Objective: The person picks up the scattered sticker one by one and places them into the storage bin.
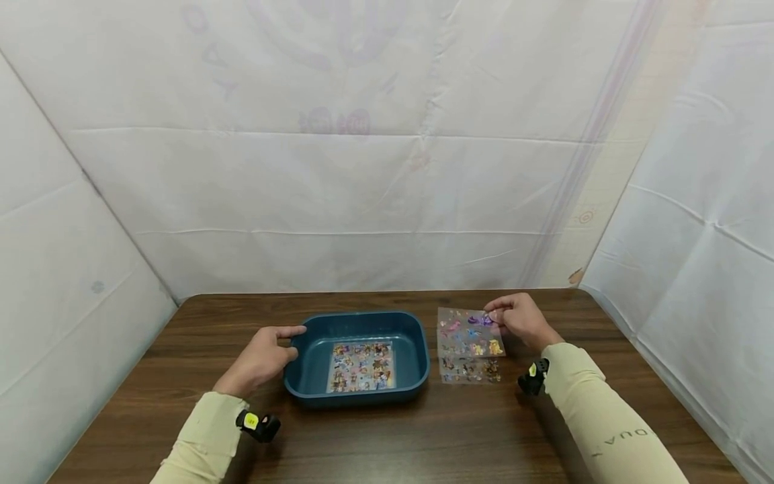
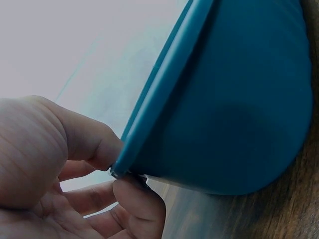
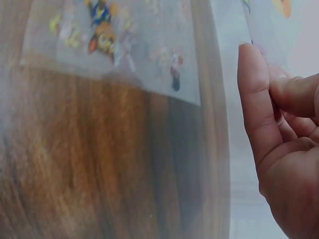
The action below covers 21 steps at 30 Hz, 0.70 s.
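Blue tray (image 1: 357, 399): rim is pinched by left hand (image 1: 263, 356), seemingly for steadiness. Clear sticker sheet (image 1: 461, 335): edge is pinched by right hand (image 1: 523, 320) (print mostly uncovered), above another sheet (image 1: 469, 372) beside tray.

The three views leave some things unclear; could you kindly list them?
Head: far part of lower clear plastic sheet, obscured by the upper clear plastic sheet.
Left wrist: inside of blue rectangular plastic basin, hidden by its wall.
Right wrist: lower sheet's figures, blurred; upper sheet, cut off by edges.
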{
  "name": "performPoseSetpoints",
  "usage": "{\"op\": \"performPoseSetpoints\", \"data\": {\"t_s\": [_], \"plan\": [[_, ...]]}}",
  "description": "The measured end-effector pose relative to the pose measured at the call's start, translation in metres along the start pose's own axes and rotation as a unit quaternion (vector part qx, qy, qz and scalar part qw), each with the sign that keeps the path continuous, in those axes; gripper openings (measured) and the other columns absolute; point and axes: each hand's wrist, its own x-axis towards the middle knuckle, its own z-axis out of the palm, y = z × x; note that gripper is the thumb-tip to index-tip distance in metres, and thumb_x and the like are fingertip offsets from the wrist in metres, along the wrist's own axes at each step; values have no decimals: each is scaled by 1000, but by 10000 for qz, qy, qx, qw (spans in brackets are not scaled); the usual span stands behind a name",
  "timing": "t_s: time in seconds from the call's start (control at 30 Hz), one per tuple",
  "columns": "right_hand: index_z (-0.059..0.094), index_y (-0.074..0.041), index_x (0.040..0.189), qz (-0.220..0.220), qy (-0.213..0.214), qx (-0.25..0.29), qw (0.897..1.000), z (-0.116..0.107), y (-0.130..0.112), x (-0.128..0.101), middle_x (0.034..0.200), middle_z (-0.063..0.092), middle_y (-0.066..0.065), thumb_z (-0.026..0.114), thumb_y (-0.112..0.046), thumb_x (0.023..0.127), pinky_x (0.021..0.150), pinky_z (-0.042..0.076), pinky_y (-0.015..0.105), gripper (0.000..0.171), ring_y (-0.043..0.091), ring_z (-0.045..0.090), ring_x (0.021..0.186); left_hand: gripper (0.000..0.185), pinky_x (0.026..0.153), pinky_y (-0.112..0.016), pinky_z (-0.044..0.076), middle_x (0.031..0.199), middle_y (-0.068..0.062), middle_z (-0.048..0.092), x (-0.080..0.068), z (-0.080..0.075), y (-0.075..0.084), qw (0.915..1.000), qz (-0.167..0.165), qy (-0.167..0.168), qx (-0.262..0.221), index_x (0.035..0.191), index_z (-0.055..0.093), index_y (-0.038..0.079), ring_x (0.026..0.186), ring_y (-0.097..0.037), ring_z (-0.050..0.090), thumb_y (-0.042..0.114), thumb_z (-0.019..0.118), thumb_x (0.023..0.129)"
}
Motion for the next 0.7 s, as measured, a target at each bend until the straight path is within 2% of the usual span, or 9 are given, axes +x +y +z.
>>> {"op": "performPoseSetpoints", "data": {"t_s": [0.17, 0.37, 0.7], "plan": [[63, 18, 128, 34, -47, 60, 10000, 1, -8, -1, 125, 65, 34, 52, 5, 101, 73, 64, 32, 31, 13, 73, 81, 53, 51, -32, 43, 67, -3, 44, 0, 0, 0, 10000, 41, 23, 17, 154, 49, 1, 44, -13, 37, 1, 51, 101], [63, 17, 129, 75, -111, 157, 9998, 2, -16, -3, 125, 66, 31, 52, 4, 102, 75, 64, 32, 32, 13, 71, 86, 53, 51, -32, 42, 68, -4, 45, 0, 0, 0, 10000, 33, 36, 58, 154, 50, 2, 43, -14, 36, 1, 51, 101], [65, 13, 129, 145, -153, 121, 9997, 4, -29, -5, 102, 70, 13, 54, 1, 103, 76, 64, 32, 31, 12, 71, 82, 52, 50, -31, 41, 64, -1, 42, 0, -1, -1, 10000, 90, 22, 30, 153, 50, 2, 44, -13, 36, 2, 51, 101]]}}
